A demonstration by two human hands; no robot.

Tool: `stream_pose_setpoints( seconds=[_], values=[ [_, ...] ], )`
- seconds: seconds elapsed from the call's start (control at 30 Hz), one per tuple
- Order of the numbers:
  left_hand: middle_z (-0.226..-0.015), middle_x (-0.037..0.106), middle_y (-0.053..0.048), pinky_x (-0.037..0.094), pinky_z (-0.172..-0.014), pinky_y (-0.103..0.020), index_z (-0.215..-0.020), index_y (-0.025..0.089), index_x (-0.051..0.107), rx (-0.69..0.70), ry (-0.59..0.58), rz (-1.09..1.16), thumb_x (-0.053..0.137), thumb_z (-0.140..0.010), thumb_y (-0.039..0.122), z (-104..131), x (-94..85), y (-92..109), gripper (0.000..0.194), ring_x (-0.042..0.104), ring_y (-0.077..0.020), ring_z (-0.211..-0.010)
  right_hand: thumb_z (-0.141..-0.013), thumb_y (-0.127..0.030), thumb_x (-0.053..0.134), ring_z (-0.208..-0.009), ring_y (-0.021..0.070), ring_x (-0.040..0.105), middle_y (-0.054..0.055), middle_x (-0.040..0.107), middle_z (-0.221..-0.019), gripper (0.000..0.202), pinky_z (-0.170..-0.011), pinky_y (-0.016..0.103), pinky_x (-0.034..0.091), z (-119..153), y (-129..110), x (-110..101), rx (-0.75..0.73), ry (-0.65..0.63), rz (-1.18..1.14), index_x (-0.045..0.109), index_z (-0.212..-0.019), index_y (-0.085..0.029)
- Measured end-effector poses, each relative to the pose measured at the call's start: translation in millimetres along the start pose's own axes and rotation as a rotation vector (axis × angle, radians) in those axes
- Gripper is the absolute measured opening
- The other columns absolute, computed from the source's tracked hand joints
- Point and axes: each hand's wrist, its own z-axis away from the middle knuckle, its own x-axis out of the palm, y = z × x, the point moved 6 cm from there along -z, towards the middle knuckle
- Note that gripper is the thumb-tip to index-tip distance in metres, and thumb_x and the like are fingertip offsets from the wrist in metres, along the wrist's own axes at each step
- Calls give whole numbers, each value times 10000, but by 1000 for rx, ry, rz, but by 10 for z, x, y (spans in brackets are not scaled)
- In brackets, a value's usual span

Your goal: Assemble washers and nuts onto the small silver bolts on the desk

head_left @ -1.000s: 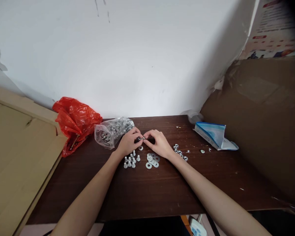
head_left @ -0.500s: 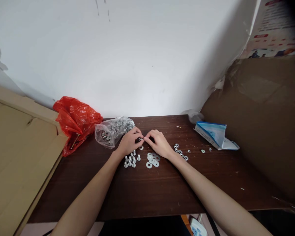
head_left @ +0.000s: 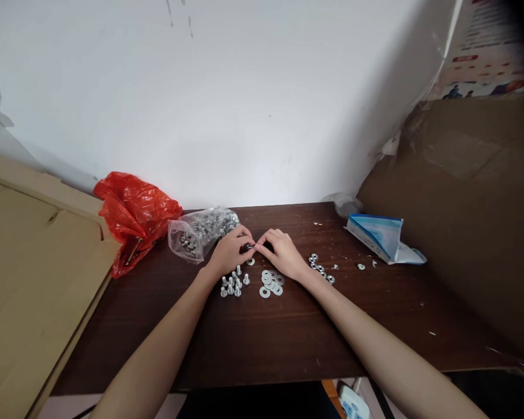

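Observation:
My left hand is closed in a pinch on a small metal bolt, mostly covered by the fingers. Against the bolt's right end, the thumb and forefinger of my right hand are pressed together; what they grip is too small to make out. A single flat washer lies just below my fingertips. Several bolts stand on their heads in front of my left hand. Nearer to me, under my right hand, is a loose pile of washers. Several nuts lie in a cluster beside my right wrist.
Behind my left hand lies a clear plastic bag full of metal hardware, with a red plastic bag left of it. An opened blue-and-white packet is at the right. Cardboard flanks the dark wooden table, and a white wall stands behind.
My fingertips have shifted very slightly around the bolt. The hands otherwise stay in place, and the loose hardware has not moved.

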Motion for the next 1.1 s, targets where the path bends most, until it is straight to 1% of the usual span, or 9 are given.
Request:
stream_pose_setpoints(
  seconds=[0.1,0.2,0.27,0.37,0.53,0.7,0.8,0.97,1.1],
  values=[
    [-932,551,-52,447,-695,-235,-830,159,639,-1,-3,9,557,-810,202,-4,5,-8,95,540,-127,-793,-912,-368,465,-879,199,509,32,602,-882,196,-784,337,347,3,1,-22,15,22,-10,557,-854,-205],
    [-939,551,-54,451,-705,-242,-834,161,636,-3,-6,15,558,-805,194,-9,3,-15,90,541,-130,-799,-860,-331,554,-895,201,509,33,604,-917,138,-794,340,349,6,-26,-44,-13,26,-16,564,-931,-213],
    [-937,552,-55,452,-711,-246,-831,164,639,2,-9,14,557,-804,194,-12,2,-11,91,543,-134,-808,-844,-297,574,-912,206,503,32,602,-926,110,-799,342,351,6,-39,-40,-32,8,-4,569,-920,-217],
    [-931,554,-55,454,-714,-249,-833,163,641,6,-1,16,553,-808,196,-14,-2,-5,97,546,-135,-810,-869,-309,542,-925,208,495,34,597,-932,103,-805,347,353,8,-34,-29,-33,-4,2,563,-911,-217],
    [-930,558,-53,455,-692,-245,-828,166,643,8,1,2,552,-812,211,-12,5,-9,103,544,-130,-783,-921,-385,435,-923,211,497,48,590,-920,229,-813,357,357,9,-9,-9,9,-12,13,558,-846,-206],
    [-951,563,-56,452,-677,-243,-846,160,640,-6,-4,10,566,-792,191,-8,7,-27,97,533,-121,-744,-865,-355,543,-946,210,496,41,587,-972,185,-831,352,358,16,-52,-47,-38,21,-9,549,-991,-218],
    [-937,562,-54,451,-687,-243,-830,163,644,4,-4,8,558,-800,191,-8,4,-16,95,538,-126,-771,-861,-297,552,-958,208,489,32,583,-967,121,-832,348,355,18,-57,-45,-53,8,-4,560,-959,-227],
    [-941,562,-58,455,-689,-242,-842,166,658,18,-24,-1,549,-822,229,-11,21,-9,127,548,-128,-785,-902,-357,484,-928,206,495,41,580,-930,162,-817,349,358,7,-19,-20,-27,10,14,564,-888,-216],
    [-953,568,-60,453,-684,-243,-838,161,651,9,-24,-3,563,-798,200,-9,21,-30,104,543,-128,-776,-865,-360,540,-943,219,492,44,578,-939,152,-814,352,358,8,-31,-16,-41,-3,26,562,-916,-219]
  ],
)
